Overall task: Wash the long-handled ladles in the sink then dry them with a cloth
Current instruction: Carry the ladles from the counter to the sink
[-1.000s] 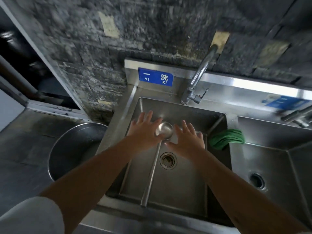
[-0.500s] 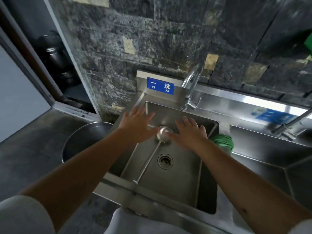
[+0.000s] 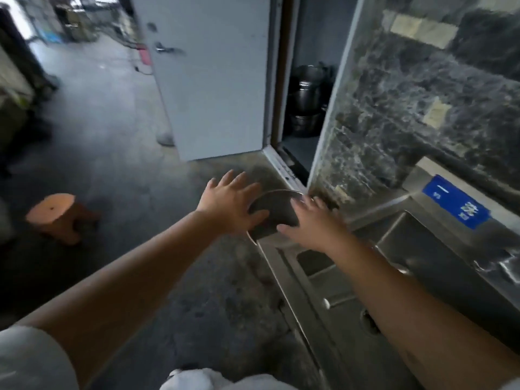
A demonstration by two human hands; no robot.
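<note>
Floor (image 3: pixel 118 170): dark grey concrete, fills the left and centre of the frame. Pale door (image 3: pixel 213 80) stands open at upper centre. Dark stone wall (image 3: pixel 422 114) occupies the upper right. Steel sink (image 3: pixel 439 263) runs along the lower right edge, with a blue label (image 3: pixel 457 202) on its back rail; much of the basin is blurred.

Large round steel basin (image 3: pixel 277 212) sits on the floor at frame centre, just beside the sink's left end. Stacked steel pots (image 3: pixel 305 99) are visible in the dark gap behind the door. Small wooden stool (image 3: pixel 56 218) stands at left centre, well apart from the basin.

Left hand (image 3: pixel 230 205): fingers spread and released, over the basin's left rim; contact cannot be determined. Right hand (image 3: pixel 315 223): fingers likewise spread, grasping nothing, over the basin's right rim.

Ladles: cannot be made out in the blurred sink.
</note>
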